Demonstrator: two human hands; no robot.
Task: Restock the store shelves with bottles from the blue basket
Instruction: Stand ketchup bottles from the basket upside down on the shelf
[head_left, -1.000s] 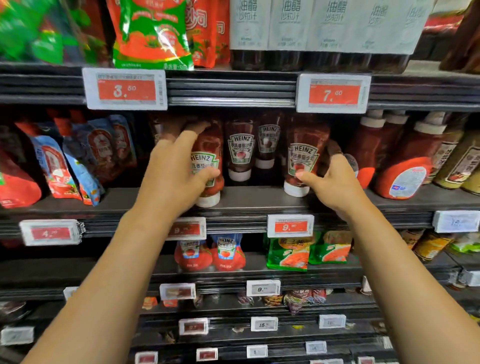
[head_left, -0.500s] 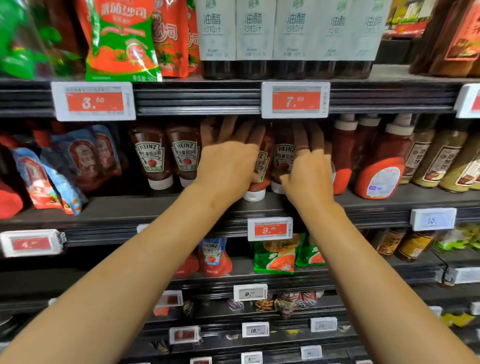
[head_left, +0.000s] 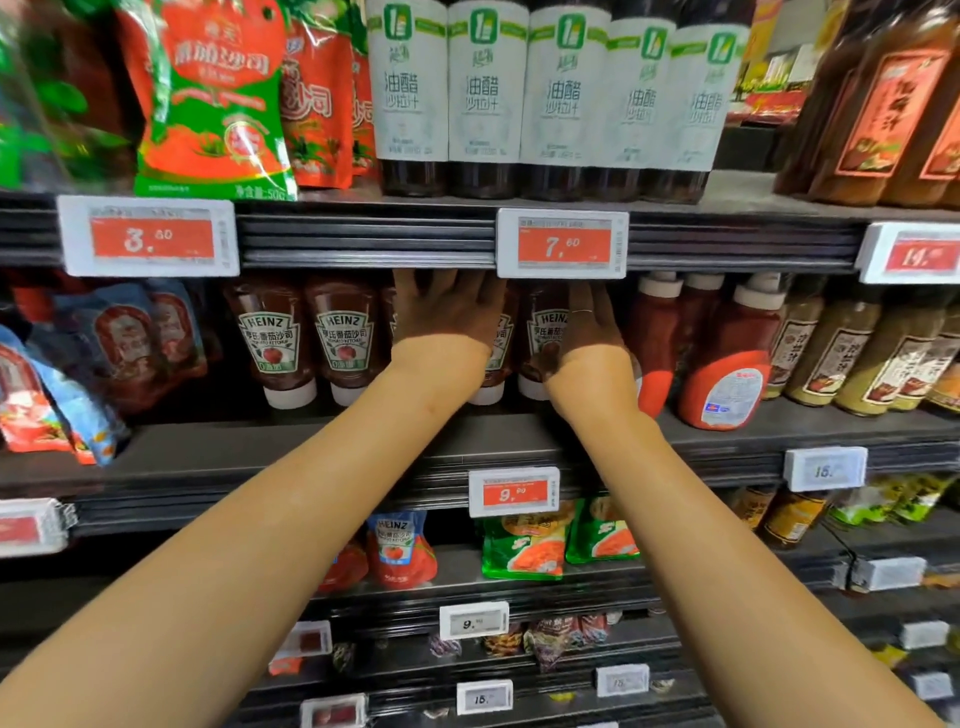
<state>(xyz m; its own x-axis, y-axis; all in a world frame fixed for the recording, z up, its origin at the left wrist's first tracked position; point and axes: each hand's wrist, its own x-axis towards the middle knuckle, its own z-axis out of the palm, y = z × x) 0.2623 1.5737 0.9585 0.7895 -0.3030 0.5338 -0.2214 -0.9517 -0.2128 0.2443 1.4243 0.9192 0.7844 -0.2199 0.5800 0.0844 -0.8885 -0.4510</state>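
Under the shelf's 7.60 price tag (head_left: 562, 243) your left hand (head_left: 447, 312) and right hand (head_left: 592, 327) lie with straight fingers on two upright, cap-down ketchup bottles (head_left: 543, 338), their long axes vertical, right hand nearer that tag.

Four Heinz ketchup bottles (head_left: 274, 340) stand cap-down in a row on the middle shelf (head_left: 218, 447), set back from its front edge; the right two are partly hidden.
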